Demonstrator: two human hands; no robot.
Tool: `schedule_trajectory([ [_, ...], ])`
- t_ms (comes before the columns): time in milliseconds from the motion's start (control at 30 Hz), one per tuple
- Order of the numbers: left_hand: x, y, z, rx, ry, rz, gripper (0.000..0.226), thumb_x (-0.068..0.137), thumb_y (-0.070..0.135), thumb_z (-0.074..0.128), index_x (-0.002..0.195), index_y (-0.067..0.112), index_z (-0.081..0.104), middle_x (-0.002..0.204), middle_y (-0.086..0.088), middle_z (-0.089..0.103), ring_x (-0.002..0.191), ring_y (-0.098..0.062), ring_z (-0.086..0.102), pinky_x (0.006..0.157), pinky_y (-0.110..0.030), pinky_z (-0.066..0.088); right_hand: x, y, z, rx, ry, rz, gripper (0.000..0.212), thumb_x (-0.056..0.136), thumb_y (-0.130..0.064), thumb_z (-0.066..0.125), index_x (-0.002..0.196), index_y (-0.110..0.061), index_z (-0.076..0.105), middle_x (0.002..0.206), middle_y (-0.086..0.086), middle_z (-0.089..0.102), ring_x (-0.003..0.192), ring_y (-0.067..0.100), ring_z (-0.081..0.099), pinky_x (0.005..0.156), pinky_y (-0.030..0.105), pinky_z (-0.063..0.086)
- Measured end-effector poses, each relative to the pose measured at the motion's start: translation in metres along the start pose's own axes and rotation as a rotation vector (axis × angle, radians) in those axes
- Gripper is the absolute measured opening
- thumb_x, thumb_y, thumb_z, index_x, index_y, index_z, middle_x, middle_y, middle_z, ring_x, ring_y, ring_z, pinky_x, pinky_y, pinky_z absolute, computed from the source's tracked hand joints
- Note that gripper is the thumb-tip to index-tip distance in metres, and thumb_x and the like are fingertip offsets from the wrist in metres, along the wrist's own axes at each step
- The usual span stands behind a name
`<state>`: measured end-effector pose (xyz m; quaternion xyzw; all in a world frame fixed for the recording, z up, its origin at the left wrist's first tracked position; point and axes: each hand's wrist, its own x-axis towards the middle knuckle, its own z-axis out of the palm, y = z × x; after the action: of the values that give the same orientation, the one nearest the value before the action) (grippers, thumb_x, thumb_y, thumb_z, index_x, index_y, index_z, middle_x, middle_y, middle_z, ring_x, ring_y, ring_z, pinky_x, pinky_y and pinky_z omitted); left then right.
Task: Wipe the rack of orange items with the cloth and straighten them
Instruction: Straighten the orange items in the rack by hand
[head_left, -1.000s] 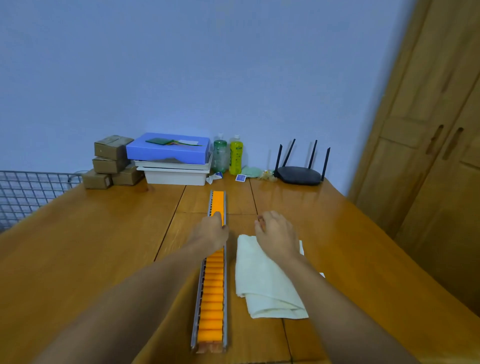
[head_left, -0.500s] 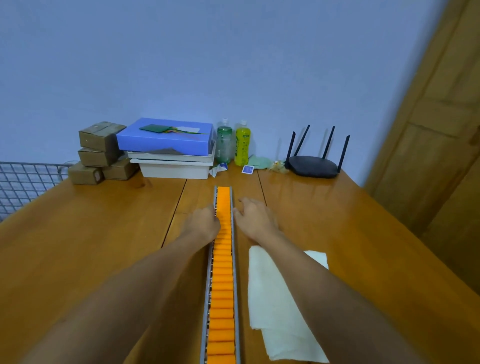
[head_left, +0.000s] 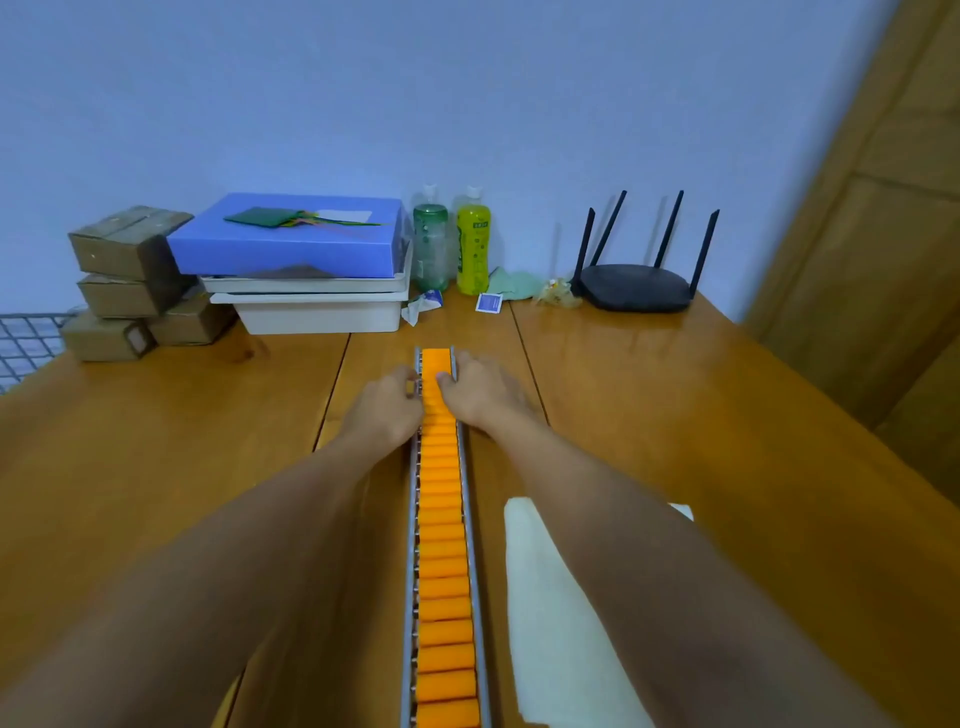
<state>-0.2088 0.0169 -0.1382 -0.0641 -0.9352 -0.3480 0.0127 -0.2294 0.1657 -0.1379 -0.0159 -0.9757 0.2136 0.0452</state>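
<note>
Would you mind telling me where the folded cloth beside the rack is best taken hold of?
Probably the cloth by its far end, from above with the right hand. It lies flat on the table, right of the rack, and that end is bare; the forearm covers its right part.

Even, cool indoor light with a bluish cast fills the scene, leaving only faint, soft shadows. The glossy desk shows pale glare streaks near its far right corner. Wide-angle distortion bows the picture's edges, and the whole view is slightly soft, with no crisp detail.
</note>
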Motion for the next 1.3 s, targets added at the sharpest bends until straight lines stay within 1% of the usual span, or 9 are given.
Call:
schedule_trajectory([
  [100,0.012,-0.004,0.003,-0.039,-0.002,-0.02,0.041,0.101,0.024,0.05,0.142,0.024,0.052,0.088,-0.002,0.068,0.072,-0.02,0.067,0.067,-0.041,0.058,0.014,-0.001,0.002,0.008,-0.028,0.015,0.059,0.102,-0.051,0.037,0.154,-0.025,0.031,0.147,0.013,0.046,0.131,0.036,0.046,0.099,0.048,0.044],
  [267,0.02,-0.009,0.002,-0.181,-0.061,-0.134,0.046,0.094,0.018,0.046,0.137,0.035,0.052,0.088,-0.012,0.068,0.056,-0.022,0.056,0.044,-0.029,0.045,0.037,-0.011,0.006,0.018,-0.089,0.004,0.065,0.102,-0.058,0.033,0.159,-0.029,0.021,0.154,0.016,0.037,0.138,0.037,0.039,0.105,0.048,0.039],
  [433,0.021,-0.014,0.0,-0.327,-0.068,-0.155,0.049,0.09,0.012,0.052,0.134,0.033,0.057,0.073,-0.009,0.064,0.046,-0.018,0.051,0.037,-0.026,0.04,0.044,-0.017,0.015,-0.053,-0.139,0.008,0.069,0.099,-0.067,0.02,0.158,-0.031,0.024,0.16,0.013,0.025,0.143,0.036,0.029,0.111,0.05,0.031],
  [667,0.022,-0.02,0.0,-0.427,-0.053,-0.154,0.046,0.089,0.011,0.06,0.13,0.031,0.062,0.07,-0.006,0.063,0.044,-0.019,0.051,0.038,-0.025,0.04,0.041,-0.011,0.015,-0.085,-0.118,-0.016,0.066,0.101,-0.065,0.017,0.157,-0.033,0.027,0.158,0.011,0.03,0.142,0.036,0.03,0.109,0.05,0.031],
  [900,0.019,-0.021,0.001,-0.399,-0.043,-0.137,0.046,0.092,0.013,0.059,0.134,0.031,0.06,0.079,-0.008,0.066,0.046,-0.017,0.053,0.038,-0.026,0.042,0.033,-0.011,0.012,-0.101,-0.111,-0.013,0.062,0.102,-0.062,0.017,0.156,-0.035,0.031,0.158,0.008,0.033,0.142,0.034,0.029,0.111,0.051,0.03],
  [967,0.02,-0.022,0.002,-0.393,-0.04,-0.136,0.046,0.092,0.013,0.059,0.135,0.032,0.06,0.078,-0.008,0.066,0.047,-0.017,0.053,0.038,-0.027,0.042,0.032,-0.011,0.012,-0.104,-0.1,-0.005,0.058,0.103,-0.057,0.018,0.153,-0.034,0.037,0.155,0.009,0.037,0.139,0.033,0.034,0.109,0.051,0.032],
  [1033,0.02,-0.022,0.003,-0.384,-0.034,-0.142,0.046,0.093,0.014,0.058,0.135,0.033,0.06,0.078,-0.008,0.066,0.047,-0.017,0.053,0.039,-0.027,0.042,0.031,-0.012,0.012,-0.09,-0.067,0.025,0.058,0.104,-0.051,0.019,0.145,-0.027,0.05,0.148,0.008,0.044,0.133,0.03,0.04,0.105,0.049,0.035],
  [1100,0.02,-0.023,0.004,-0.377,-0.024,-0.15,0.046,0.094,0.015,0.058,0.135,0.034,0.06,0.079,-0.008,0.067,0.047,-0.017,0.053,0.039,-0.027,0.042,0.03,-0.013,0.011,-0.083,-0.04,0.053,0.06,0.104,-0.05,0.019,0.137,-0.019,0.058,0.143,0.008,0.048,0.129,0.028,0.042,0.103,0.048,0.036],
  [1300,0.018,-0.021,0.007,-0.366,0.004,-0.171,0.039,0.097,0.018,0.057,0.132,0.034,0.061,0.083,-0.007,0.068,0.054,-0.017,0.055,0.041,-0.027,0.043,0.019,-0.014,0.013,-0.122,-0.016,0.058,0.061,0.104,-0.05,0.018,0.133,-0.018,0.061,0.136,0.009,0.054,0.126,0.029,0.046,0.101,0.048,0.038],
])
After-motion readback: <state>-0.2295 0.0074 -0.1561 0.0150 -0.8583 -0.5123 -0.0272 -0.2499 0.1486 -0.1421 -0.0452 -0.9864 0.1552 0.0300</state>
